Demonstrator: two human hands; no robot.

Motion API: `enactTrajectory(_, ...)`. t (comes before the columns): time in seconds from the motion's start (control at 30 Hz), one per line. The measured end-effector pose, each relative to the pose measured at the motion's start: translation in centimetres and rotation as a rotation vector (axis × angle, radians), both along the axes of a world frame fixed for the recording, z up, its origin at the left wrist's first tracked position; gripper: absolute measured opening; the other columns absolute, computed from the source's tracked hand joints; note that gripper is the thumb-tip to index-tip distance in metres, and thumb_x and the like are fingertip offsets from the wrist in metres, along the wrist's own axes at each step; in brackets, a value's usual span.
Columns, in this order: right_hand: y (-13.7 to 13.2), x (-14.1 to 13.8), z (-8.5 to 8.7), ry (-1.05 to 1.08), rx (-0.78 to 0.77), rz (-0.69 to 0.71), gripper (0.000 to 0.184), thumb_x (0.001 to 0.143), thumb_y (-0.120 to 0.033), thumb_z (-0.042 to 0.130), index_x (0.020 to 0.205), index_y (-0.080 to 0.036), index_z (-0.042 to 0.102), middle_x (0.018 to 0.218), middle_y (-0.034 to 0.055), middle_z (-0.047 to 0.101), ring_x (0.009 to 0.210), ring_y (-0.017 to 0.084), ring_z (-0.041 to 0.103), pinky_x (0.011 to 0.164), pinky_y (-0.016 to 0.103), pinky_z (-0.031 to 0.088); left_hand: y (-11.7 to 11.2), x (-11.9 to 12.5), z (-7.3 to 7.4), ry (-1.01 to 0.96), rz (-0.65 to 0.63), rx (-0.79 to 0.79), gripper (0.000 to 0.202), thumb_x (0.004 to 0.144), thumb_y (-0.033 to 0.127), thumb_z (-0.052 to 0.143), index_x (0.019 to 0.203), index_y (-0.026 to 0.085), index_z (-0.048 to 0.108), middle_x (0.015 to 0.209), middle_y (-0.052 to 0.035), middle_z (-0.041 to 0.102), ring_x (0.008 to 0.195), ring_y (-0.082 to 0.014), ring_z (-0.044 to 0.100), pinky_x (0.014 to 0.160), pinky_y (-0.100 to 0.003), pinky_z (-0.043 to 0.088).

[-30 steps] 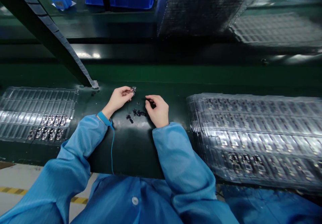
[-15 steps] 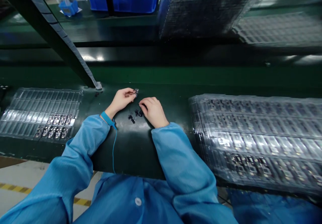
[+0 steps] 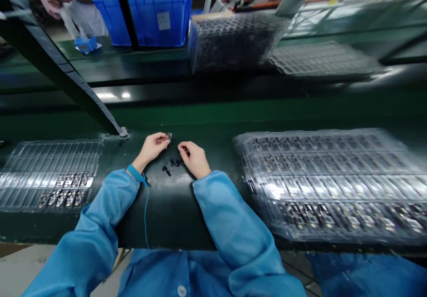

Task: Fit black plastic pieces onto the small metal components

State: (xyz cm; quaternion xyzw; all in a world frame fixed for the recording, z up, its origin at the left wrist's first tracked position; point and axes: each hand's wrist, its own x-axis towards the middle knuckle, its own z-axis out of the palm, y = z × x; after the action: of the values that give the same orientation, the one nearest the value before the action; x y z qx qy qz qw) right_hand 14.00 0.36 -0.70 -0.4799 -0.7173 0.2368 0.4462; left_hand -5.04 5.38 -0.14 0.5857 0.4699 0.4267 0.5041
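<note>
Between thumb and fingers, my left hand [image 3: 153, 147] pinches a small electronic module [image 3: 169, 137] with dark and silvery parts. Just to the right, my right hand [image 3: 196, 156] has thumb and fingertips pressed together; whatever sits between them, if anything, is too small to make out. Several tiny black parts with thin leads [image 3: 169, 168] lie in a loose pile on the green bench below and between the hands. A blue wrist strap [image 3: 134, 172] with a thin cord circles my left wrist.
A clear tray [image 3: 25, 172] on the left carries several modules in its near right slots. At the right stands a stack of filled clear trays [image 3: 267, 183]. A slanted taped post [image 3: 83, 87] meets the bench beyond my left hand. Behind are a blue bin [image 3: 148, 27] and a person.
The camera view has tilted up, showing more of the background. My left hand keeps the module pinched, and my right hand stays beside it with fingertips together.
</note>
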Motion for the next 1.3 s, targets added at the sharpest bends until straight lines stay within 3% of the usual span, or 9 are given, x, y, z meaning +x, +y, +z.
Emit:
enactTrajectory(0.13, 0.2, 0.0, -0.1, 0.337, -0.117, -0.103, 0.016, 0.089, -0.031, 0.062, 0.094, -0.021, 0.073, 0.094, 0.0067, 0.074, 0.075, 0.019, 0.072, 0.073, 0.033, 0.059, -0.2, 0.3, 0.2, 0.009, 0.014, 0.026, 0.026, 0.072, 0.033, 0.077, 0.089, 0.015, 0.069, 0.073, -0.0016, 0.067, 0.058, -0.0105, 0.060, 0.057, -0.022, 0.050)
enactTrajectory(0.27, 0.3, -0.5, 0.2, 0.611, -0.285, -0.112, 0.022, 0.079, -0.037, 0.073, 0.092, -0.019, 0.074, 0.091, 0.0083, 0.077, 0.080, 0.023, 0.076, 0.080, 0.038, 0.062, -0.7, 0.8, 0.5, 0.012, 0.042, 0.029, 0.026, 0.072, 0.033, 0.076, 0.089, 0.015, 0.069, 0.068, -0.0007, 0.065, 0.054, -0.0105, 0.058, 0.050, -0.021, 0.047)
enactTrajectory(0.4, 0.3, -0.9, 0.2, 0.741, -0.391, -0.081, 0.029, 0.073, -0.041, 0.079, 0.089, -0.017, 0.073, 0.083, 0.0081, 0.077, 0.083, 0.025, 0.076, 0.086, 0.041, 0.062, -1.4, 1.5, 0.2, 0.026, 0.046, 0.062, 0.023, 0.073, 0.032, 0.075, 0.087, 0.015, 0.071, 0.074, -0.0025, 0.068, 0.058, -0.0112, 0.060, 0.053, -0.022, 0.048)
enactTrajectory(0.57, 0.6, -1.1, -0.3, 0.892, -0.381, -0.092, 0.034, 0.066, -0.040, 0.086, 0.089, -0.018, 0.073, 0.086, 0.0055, 0.076, 0.080, 0.022, 0.076, 0.080, 0.038, 0.063, -1.9, 1.8, -0.1, 0.143, 0.026, 0.151, 0.021, 0.078, 0.030, 0.068, 0.092, 0.014, 0.071, 0.079, -0.0033, 0.071, 0.063, -0.0117, 0.061, 0.058, -0.022, 0.050)
enactTrajectory(0.77, 0.7, -1.1, -0.6, 0.851, -0.359, -0.152, 0.036, 0.060, -0.037, 0.090, 0.085, -0.020, 0.072, 0.083, 0.0028, 0.075, 0.075, 0.019, 0.073, 0.080, 0.036, 0.061, -2.1, 1.8, 0.1, 0.365, 0.012, 0.310, 0.017, 0.081, 0.022, 0.063, 0.094, 0.015, 0.071, 0.074, -0.0012, 0.069, 0.058, -0.0097, 0.057, 0.055, -0.020, 0.045)
enactTrajectory(1.0, 0.4, -1.4, -0.3, 0.767, -0.303, -0.103, 0.030, 0.062, -0.034, 0.089, 0.082, -0.021, 0.071, 0.080, 0.0015, 0.074, 0.076, 0.018, 0.070, 0.078, 0.033, 0.059, -2.5, 1.9, 0.4, 0.483, -0.065, 0.530, 0.018, 0.082, 0.014, 0.060, 0.095, 0.015, 0.071, 0.076, -0.0017, 0.067, 0.059, -0.0091, 0.057, 0.058, -0.020, 0.046)
enactTrajectory(1.17, 0.3, -1.3, -0.4, 0.760, -0.299, -0.144, 0.031, 0.064, -0.037, 0.087, 0.084, -0.021, 0.070, 0.081, 0.0022, 0.073, 0.076, 0.018, 0.070, 0.077, 0.034, 0.058, -2.6, 1.7, 0.2, 0.437, -0.082, 0.537, 0.017, 0.083, 0.016, 0.061, 0.096, 0.015, 0.071, 0.075, -0.0018, 0.065, 0.058, -0.0088, 0.056, 0.056, -0.020, 0.045)
enactTrajectory(1.3, 0.4, -1.1, -0.4, 0.742, -0.289, -0.169, 0.032, 0.064, -0.038, 0.086, 0.084, -0.021, 0.069, 0.082, 0.0026, 0.072, 0.078, 0.019, 0.070, 0.080, 0.036, 0.058, -2.4, 1.5, 0.0, 0.347, -0.090, 0.432, 0.018, 0.084, 0.021, 0.062, 0.098, 0.015, 0.072, 0.080, -0.0029, 0.068, 0.059, -0.0089, 0.057, 0.053, -0.019, 0.045)
